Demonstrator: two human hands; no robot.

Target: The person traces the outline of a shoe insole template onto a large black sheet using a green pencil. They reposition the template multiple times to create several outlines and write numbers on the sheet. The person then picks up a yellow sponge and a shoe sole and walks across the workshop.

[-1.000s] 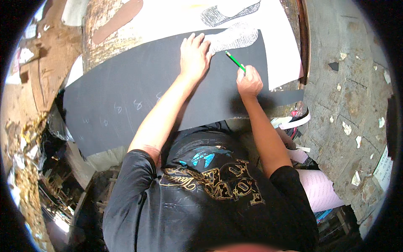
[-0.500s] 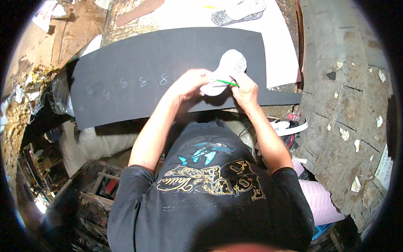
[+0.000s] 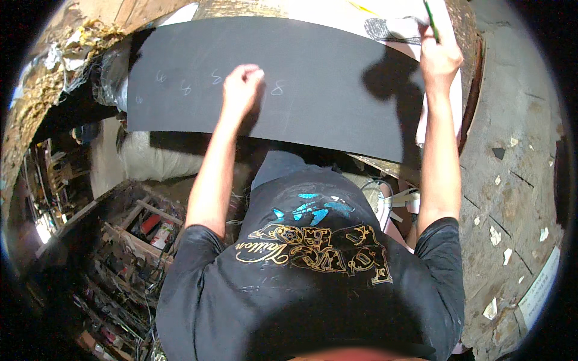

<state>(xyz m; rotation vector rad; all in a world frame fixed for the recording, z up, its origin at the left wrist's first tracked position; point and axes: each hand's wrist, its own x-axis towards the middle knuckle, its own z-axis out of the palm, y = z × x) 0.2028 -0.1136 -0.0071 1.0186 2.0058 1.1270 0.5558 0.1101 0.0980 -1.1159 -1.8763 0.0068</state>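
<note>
A large black sheet (image 3: 337, 99) with a curved edge lies across the work surface, bearing a row of pale hand-drawn figures. Over its middle is my left hand (image 3: 242, 90), fingers curled together; whether anything is pinched in them is hidden. My right hand (image 3: 441, 65) reaches to the far right, past the sheet's edge. A thin green pen (image 3: 431, 23) sticks up from its closed fingers. Close to that hand, a dark, patterned sole-shaped piece (image 3: 385, 30) lies on white paper (image 3: 313, 9). The white sole-shaped pattern cannot be made out with certainty.
Torn, crumbling material (image 3: 78, 45) borders the far left. At lower left stands a wooden crate (image 3: 135, 210) of mixed items. A cloudy plastic-wrapped bundle (image 3: 162, 156) sits below the sheet. Scraps litter the grey floor (image 3: 512, 198) at right.
My hands have moved apart: the right one went up and right with the pen, the left one up and left. The white sole-shaped pattern is no longer between them. The view has shifted.
</note>
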